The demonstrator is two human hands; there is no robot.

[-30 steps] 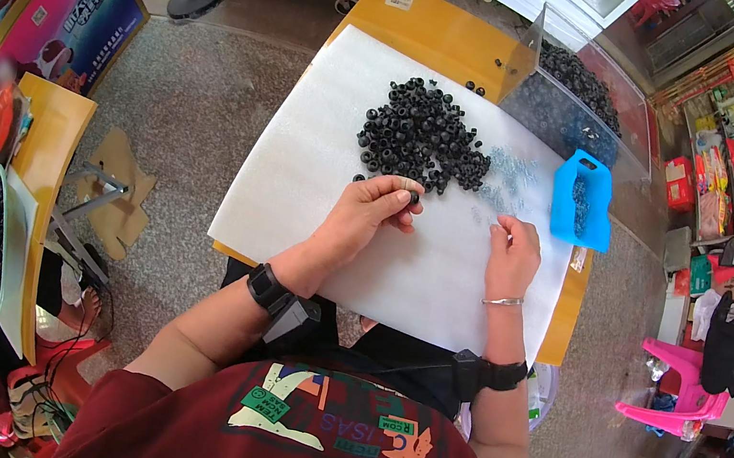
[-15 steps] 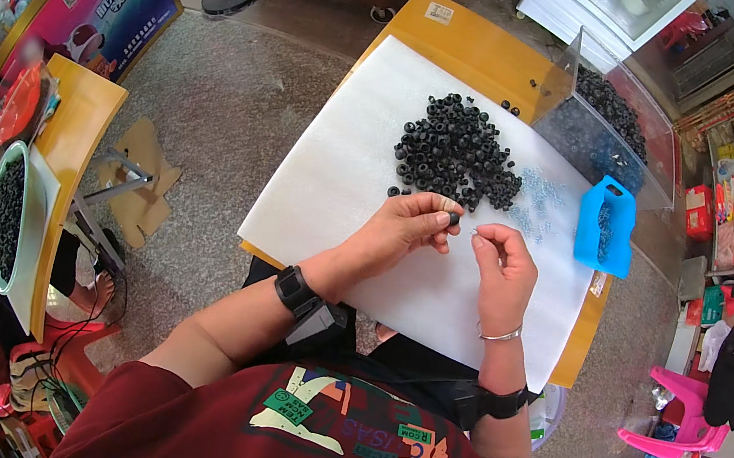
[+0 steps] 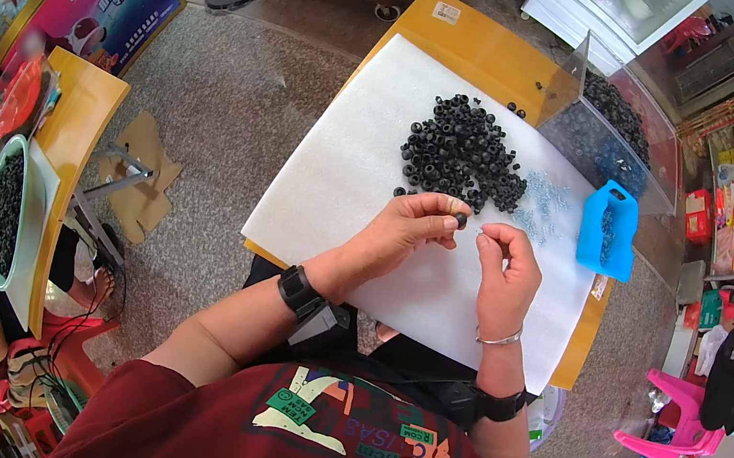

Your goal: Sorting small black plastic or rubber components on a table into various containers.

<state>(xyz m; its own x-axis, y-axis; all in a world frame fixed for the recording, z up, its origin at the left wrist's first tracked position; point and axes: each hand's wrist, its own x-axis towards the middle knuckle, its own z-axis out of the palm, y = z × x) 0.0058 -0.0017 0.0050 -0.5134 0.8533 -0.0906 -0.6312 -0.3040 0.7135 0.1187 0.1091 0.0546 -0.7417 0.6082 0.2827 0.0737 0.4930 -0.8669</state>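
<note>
Between the thumb and fingers of my left hand [image 3: 400,235] is a small round black part [image 3: 460,219], held low over the white foam sheet [image 3: 322,178]. My right hand [image 3: 510,277], close beside it, pinches a tiny pale, clear-looking piece [image 3: 480,231] at the fingertips. A narrow gap separates the two hands. Just beyond them lies a heap of similar black parts [image 3: 459,152], some round with holes. To its right are scattered tiny clear bluish pieces [image 3: 543,200]. A blue plastic scoop [image 3: 591,237] at the sheet's right edge has more small pieces in it.
A clear box [image 3: 568,132] full of black parts stands at the table's far right corner. Several loose parts lie beside it on the wooden tabletop [image 3: 476,39]. On the left, another person sits by a table with a basin [image 3: 25,230] of black parts. A pink stool [image 3: 683,428] stands right.
My hands keep nearly the same places, the left with the black part and the right with the tiny piece. The whole view has shifted slightly.
</note>
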